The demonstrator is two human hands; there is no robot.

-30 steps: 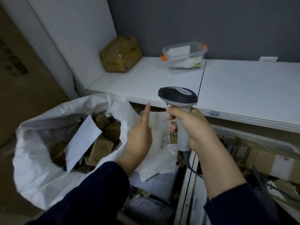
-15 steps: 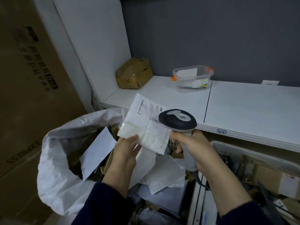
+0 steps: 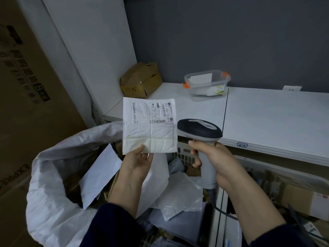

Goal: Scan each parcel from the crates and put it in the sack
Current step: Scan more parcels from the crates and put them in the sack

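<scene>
Head view, two observers.

A: Progress?

B: Partway. The sack (image 3: pixel 53 184) at left already holds several parcels: brown boxes and a white envelope (image 3: pixel 99 175). More mailers (image 3: pixel 179 196) lie in the crate (image 3: pixel 185 155) below the hands, and a second crate (image 3: pixel 284 168) at right holds boxes. The remaining count cannot be told, as both bins are dim.

A: Current item?

B: A flat white parcel (image 3: pixel 149 125), held upright above the sack's rim with the label toward the camera and the barcode near its right edge. Judged: scan step in hand, parcel not yet bagged.

A: Grip, each side?

B: Left hand (image 3: pixel 137 163): thumb and fingers pinch the parcel's lower edge. Right hand (image 3: pixel 219 164): grip wrapped tight round the handle of the scanner (image 3: pixel 199 129). The scanner's head sits just beside the parcel, before the desk (image 3: pixel 267 118) edge.
</scene>
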